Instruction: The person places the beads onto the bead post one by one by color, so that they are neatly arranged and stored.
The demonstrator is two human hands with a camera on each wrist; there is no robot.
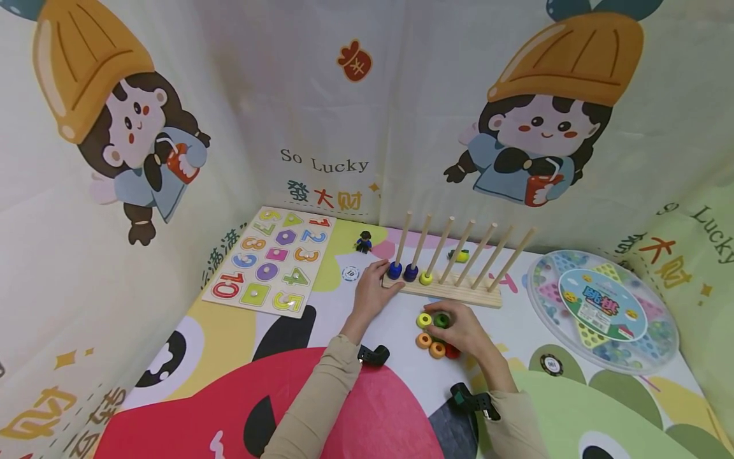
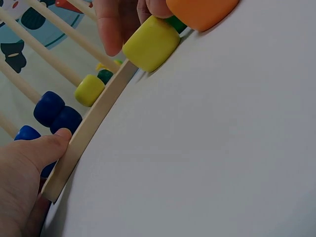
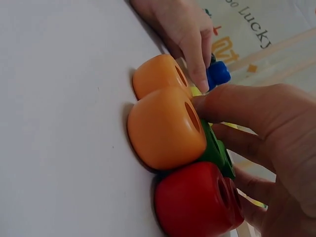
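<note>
A wooden rack of upright pegs [image 1: 453, 292] stands on the table; my left hand [image 1: 371, 294] holds its left end, thumb against the front edge of the base. Blue beads [image 1: 395, 270] and dark blue beads [image 1: 410, 273] sit on the first two pegs, and a yellow bead [image 1: 425, 278] on the third. In front of the rack my right hand [image 1: 466, 328] pinches a green bead [image 1: 441, 320] between thumb and fingers. Around it lie a loose yellow bead [image 2: 151, 44], orange beads [image 3: 166, 129] and red beads [image 3: 195, 200]. The right fingertips are partly hidden.
A number puzzle board [image 1: 269, 261] lies on the left. A round board game box [image 1: 602, 310] is on the right. Behind the rack are a small toy figure [image 1: 364, 242] and a yellow-green toy [image 1: 459, 255]. Round chips [image 1: 552, 364] lie on the patterned cloth.
</note>
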